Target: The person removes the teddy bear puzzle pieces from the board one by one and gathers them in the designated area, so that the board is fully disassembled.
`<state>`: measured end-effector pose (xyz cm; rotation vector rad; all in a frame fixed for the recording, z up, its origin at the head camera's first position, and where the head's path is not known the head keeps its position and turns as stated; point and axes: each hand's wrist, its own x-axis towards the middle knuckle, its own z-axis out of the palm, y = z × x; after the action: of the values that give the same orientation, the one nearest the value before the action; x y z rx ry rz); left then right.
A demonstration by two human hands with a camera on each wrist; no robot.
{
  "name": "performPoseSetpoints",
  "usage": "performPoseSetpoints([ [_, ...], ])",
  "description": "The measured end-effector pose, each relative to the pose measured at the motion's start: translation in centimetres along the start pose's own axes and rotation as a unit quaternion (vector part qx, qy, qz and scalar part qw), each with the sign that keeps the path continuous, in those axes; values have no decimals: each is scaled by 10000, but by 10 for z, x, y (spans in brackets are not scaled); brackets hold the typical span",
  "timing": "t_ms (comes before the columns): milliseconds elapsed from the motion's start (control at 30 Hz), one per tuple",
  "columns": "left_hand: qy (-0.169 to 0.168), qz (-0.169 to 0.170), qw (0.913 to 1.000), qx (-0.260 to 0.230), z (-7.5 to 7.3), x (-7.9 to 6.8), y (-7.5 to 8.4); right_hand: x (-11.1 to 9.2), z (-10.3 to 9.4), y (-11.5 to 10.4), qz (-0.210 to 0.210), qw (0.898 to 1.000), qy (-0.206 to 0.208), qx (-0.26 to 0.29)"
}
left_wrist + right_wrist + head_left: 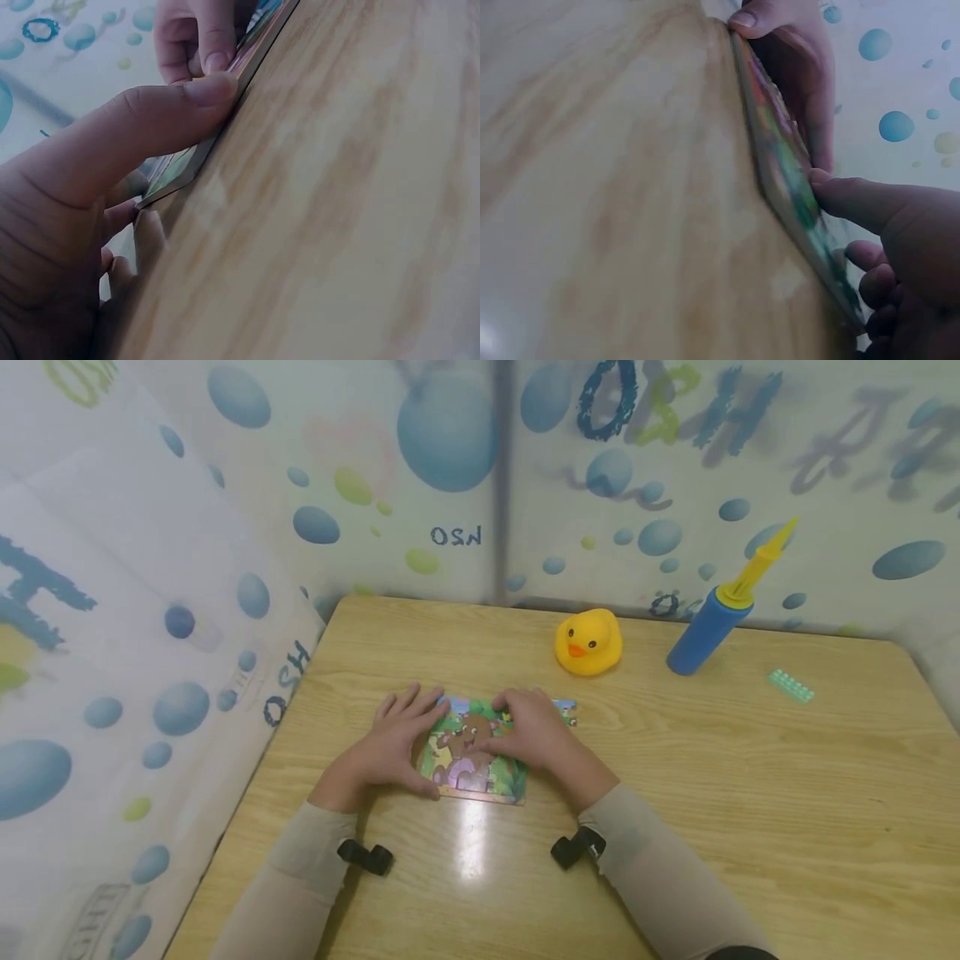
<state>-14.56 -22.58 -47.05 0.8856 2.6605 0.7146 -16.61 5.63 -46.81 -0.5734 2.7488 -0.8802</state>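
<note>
A jigsaw puzzle [468, 760] of a brown bear lies flat on the wooden table. Along its left side rests my left hand [393, 735], fingers spread and fairly straight; in the left wrist view the thumb [214, 88] touches the near edge. My right hand [536, 731] lies over the upper right part, its thumb [840, 187] touching the picture. Its other fingers look bent in the right wrist view, but whether they pinch a piece is hidden. A printed corner piece [567, 710] sticks out beyond that hand, partly covered.
Behind the puzzle sits a yellow rubber duck [588, 643]. To its right stands a blue hand pump [701, 631] with a yellow nozzle. A pale green studded block [791, 685] lies farther right. The table [712, 793] meets patterned walls at its back and left.
</note>
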Motion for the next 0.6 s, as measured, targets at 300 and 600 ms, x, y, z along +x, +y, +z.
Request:
performPoseSetpoints([
  [300, 24, 21, 10000, 58, 1, 0, 1, -4, -4, -3, 215, 9993, -201, 245],
  [600, 35, 27, 10000, 38, 1, 0, 1, -3, -4, -5, 420, 9982, -218, 374],
])
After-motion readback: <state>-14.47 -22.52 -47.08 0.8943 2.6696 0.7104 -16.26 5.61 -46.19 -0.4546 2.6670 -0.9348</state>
